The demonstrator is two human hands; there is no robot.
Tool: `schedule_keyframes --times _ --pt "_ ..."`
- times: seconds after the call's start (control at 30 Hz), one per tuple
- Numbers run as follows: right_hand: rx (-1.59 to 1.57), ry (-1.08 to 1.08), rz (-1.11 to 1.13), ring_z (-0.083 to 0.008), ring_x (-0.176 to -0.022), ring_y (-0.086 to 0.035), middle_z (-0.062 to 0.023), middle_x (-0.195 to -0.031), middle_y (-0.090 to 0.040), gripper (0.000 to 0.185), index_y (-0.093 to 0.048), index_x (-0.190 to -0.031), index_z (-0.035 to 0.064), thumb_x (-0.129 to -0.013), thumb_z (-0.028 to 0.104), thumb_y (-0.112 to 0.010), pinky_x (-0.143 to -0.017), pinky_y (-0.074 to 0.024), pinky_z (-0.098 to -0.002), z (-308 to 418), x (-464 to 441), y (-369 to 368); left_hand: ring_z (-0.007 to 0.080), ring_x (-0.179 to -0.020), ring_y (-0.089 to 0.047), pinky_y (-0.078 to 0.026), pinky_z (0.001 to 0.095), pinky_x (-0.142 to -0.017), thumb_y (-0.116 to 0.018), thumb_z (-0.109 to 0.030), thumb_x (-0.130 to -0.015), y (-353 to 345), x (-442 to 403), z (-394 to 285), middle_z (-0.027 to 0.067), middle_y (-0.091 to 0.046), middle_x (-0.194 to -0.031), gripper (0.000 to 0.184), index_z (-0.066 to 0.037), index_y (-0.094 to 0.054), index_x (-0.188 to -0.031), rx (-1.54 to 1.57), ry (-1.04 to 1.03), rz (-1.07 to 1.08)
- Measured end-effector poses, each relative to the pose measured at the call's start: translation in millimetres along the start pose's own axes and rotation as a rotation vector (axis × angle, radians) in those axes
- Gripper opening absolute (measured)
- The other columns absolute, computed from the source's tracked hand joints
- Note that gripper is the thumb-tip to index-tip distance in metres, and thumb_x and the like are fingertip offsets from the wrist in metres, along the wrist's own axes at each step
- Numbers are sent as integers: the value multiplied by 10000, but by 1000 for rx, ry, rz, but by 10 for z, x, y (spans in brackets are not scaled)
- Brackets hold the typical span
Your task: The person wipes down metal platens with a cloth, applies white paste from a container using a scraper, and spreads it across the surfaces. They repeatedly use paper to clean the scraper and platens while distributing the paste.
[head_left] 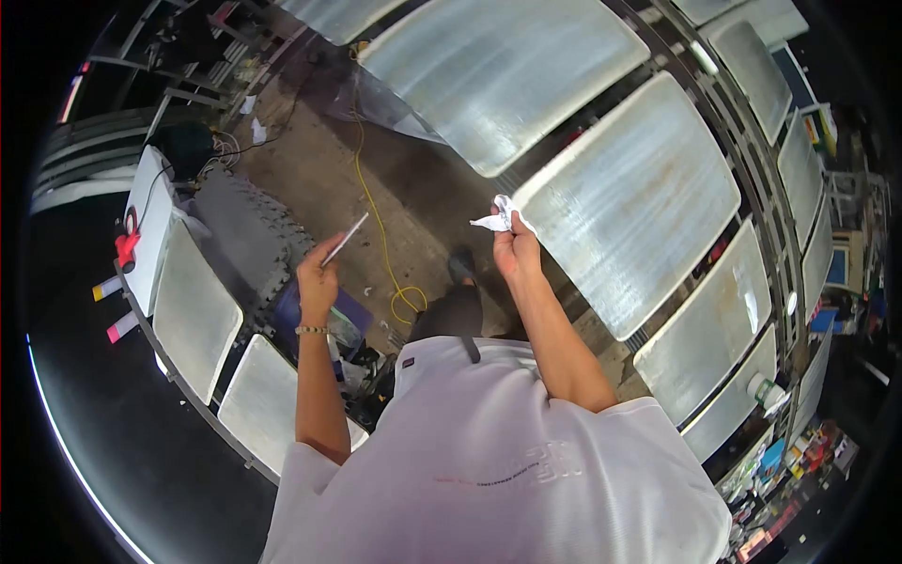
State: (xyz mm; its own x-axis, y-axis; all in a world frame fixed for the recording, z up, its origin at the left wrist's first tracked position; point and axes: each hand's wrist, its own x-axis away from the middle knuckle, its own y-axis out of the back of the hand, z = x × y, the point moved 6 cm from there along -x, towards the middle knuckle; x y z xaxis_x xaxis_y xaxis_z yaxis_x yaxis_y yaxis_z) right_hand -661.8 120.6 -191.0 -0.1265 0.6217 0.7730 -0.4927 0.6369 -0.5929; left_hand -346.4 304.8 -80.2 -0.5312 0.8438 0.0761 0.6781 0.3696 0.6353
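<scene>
My left hand (318, 279), with a beaded bracelet at the wrist, is closed on a thin pale flat object (346, 239) that points up and to the right. My right hand (517, 248) pinches a crumpled white cloth or tissue (500, 216). That hand is beside the left corner of a large metallic panel (631, 202) with a pale edge. Another big panel (503, 75) lies above it. Both hands are in the air over the floor, well apart from each other.
More panels (707, 327) sit on the curved metal frame at the right. A yellow cable (373, 209) runs over the brown floor (413, 174). Grey foam mats (246, 221) and a white board (151, 230) with red-handled scissors (127, 246) are at the left. A tub (766, 390) stands lower right.
</scene>
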Motion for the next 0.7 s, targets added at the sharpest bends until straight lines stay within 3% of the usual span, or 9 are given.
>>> schedule_keyframes --times 0.13,0.2,0.27,0.33,0.4,0.47,0.53,0.6,0.7 --pt "137 -125 159 -374 -1236 -602 -267 -1298 -593 294 -460 -1310 -130 -1056 17 -447 -1090 -521 -501 -365 -175 -369 121 -911 -661 -509 268 -807 -577 50 -843 22 52 245 116 -738 -1025 400 -49 -721 -1203 16 251 -8" --pt "189 -273 196 -362 -1193 -618 -225 -1303 -600 320 -470 -1338 -66 -1042 50 -503 -1052 -523 -533 -581 -155 -337 100 -907 -644 -501 259 -809 -603 37 -862 -47 25 314 78 -731 -965 361 -30 -720 -1196 59 160 -75" --pt "414 -400 318 -339 -1156 -631 -183 -1314 -599 334 -482 -1359 -1 -1039 82 -528 -1048 -512 -561 -640 4 -172 125 -911 -660 -499 270 -835 -627 26 -889 -140 -3 331 57 -734 -944 262 12 -730 -1129 437 268 -175" --pt "533 -425 272 -315 -1112 -646 -151 -1244 -612 307 -500 -1330 31 -1037 110 -548 -936 -570 -582 -472 344 -57 187 -1002 -677 -511 314 -913 -636 54 -899 -272 -100 452 103 -729 -1083 262 51 -685 -1157 628 339 -156" --pt "633 -416 247 -278 -1121 -645 -134 -1223 -620 333 -514 -1346 56 -1028 132 -572 -892 -587 -576 -161 521 216 224 -1145 -644 -498 357 -1013 -631 50 -912 -485 -211 282 132 -672 -1242 335 50 -610 -1247 1220 463 -213" --pt "652 -318 220 -233 -1044 -669 -101 -1176 -644 346 -538 -1334 86 -1005 161 -616 -791 -616 -490 313 670 529 272 -1224 -608 -483 435 -1071 -602 60 -920 -708 -360 258 128 -629 -1300 375 30 -558 -1291 1454 537 -119" --pt "692 -214 170 -171 -826 -669 -47 -1031 -659 338 -565 -1294 110 -983 204 -657 -596 -580 -350 849 778 894 288 -1238 -601 -469 460 -1090 -612 40 -921 -832 -531 -177 120 -633 -1301 380 11 -561 -1297 1572 501 -6" --pt "624 -154 114 -124 -628 -587 -17 -866 -625 317 -576 -1250 117 -966 219 -675 -446 -455 -260 1392 1075 1142 300 -1257 -591 -454 473 -1109 -601 6 -940 -1017 -679 -344 126 -627 -1324 383 10 -550 -1319 1544 492 68" --pt "602 76 -54 -102 -562 -531 -13 -779 -579 265 -579 -1194 105 -954 185 -659 -392 -364 -234 2160 1511 1756 279 -1276 -584 -412 462 -1151 -636 -130 -965 -1463 -835 -727 111 -632 -1342 405 0 -549 -1338 1501 432 285"
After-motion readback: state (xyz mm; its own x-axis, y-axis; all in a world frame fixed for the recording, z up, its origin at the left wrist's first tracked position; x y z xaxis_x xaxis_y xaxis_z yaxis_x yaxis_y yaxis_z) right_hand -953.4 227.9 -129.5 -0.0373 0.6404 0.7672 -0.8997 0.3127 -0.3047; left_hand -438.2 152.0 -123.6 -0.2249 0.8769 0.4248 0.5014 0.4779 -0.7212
